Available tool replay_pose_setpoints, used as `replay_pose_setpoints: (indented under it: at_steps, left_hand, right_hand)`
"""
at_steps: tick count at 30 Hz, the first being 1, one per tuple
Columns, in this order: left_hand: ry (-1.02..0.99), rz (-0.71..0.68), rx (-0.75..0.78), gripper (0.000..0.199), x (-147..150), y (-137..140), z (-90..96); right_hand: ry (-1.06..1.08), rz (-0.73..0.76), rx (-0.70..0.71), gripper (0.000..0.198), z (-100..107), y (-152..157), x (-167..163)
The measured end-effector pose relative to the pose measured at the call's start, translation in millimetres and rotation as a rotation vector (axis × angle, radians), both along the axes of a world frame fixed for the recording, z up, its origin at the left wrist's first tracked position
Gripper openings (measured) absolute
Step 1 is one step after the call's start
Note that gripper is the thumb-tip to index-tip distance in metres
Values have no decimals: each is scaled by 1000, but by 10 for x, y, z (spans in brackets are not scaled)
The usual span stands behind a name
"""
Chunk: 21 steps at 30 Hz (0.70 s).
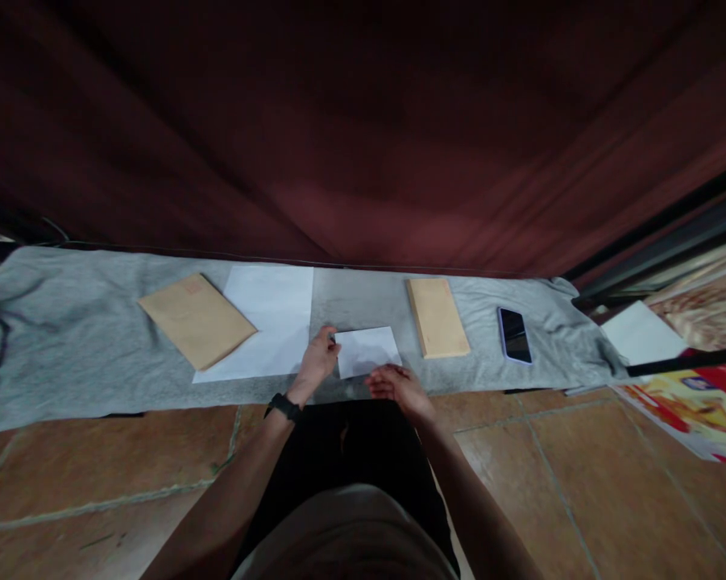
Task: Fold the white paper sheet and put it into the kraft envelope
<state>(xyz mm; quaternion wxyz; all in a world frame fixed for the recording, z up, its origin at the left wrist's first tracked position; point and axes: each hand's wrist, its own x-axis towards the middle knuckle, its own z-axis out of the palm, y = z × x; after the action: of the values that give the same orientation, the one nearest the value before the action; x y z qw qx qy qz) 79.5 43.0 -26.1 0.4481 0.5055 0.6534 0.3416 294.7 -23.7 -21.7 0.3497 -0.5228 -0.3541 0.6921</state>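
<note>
A small white sheet of paper [367,351], seemingly folded, lies in front of me on the grey cloth. My left hand [319,358], with a black watch on its wrist, is closed at the paper's left edge, its thumb and fingertips pinching there. Over the lower right corner rests my right hand [402,390], palm turned inward and fingers stretched out. Larger white sheets [271,322] lie left of my left hand, partly under a stack of brown envelopes [198,321]. To the right of the small paper is another stack of brown envelopes [438,318].
A phone [515,335] lies on the right part of the cloth-covered bench [85,338]. Dark red fabric [363,161] hangs behind it. On the right, a colourful printed box [701,407] stands by the tiled floor [537,467].
</note>
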Motion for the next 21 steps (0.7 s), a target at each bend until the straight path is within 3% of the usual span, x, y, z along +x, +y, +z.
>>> replay_pose_setpoints:
  at_steps: [3,6,8,10,13,17,21]
  left_hand:
    - [76,-10,21,38,7,14,25]
    - [220,-39,42,38,34,14,44]
    - [354,-56,49,38,47,12,58]
    - [446,-64,39,38,55,6,78]
    - [530,-66,42,35,87,-45,112]
    - [666,-36,262,39,268,-224,117]
    - [713,-160,407,57,541,-422,0]
  right_hand:
    - [-318,-52,399,37,51,124,-91]
    - [-723,133,737,41,46,252,-214]
    - [-934,284,861,45,-8,291,-292]
    - [-1082,364,919,48,-87,291,-353]
    - [-1178,370,941,51,-191,262,-401]
    - [-1169,352,931,49,-219,270,-389]
    - [-1173,362,908,53,-201,310,-339]
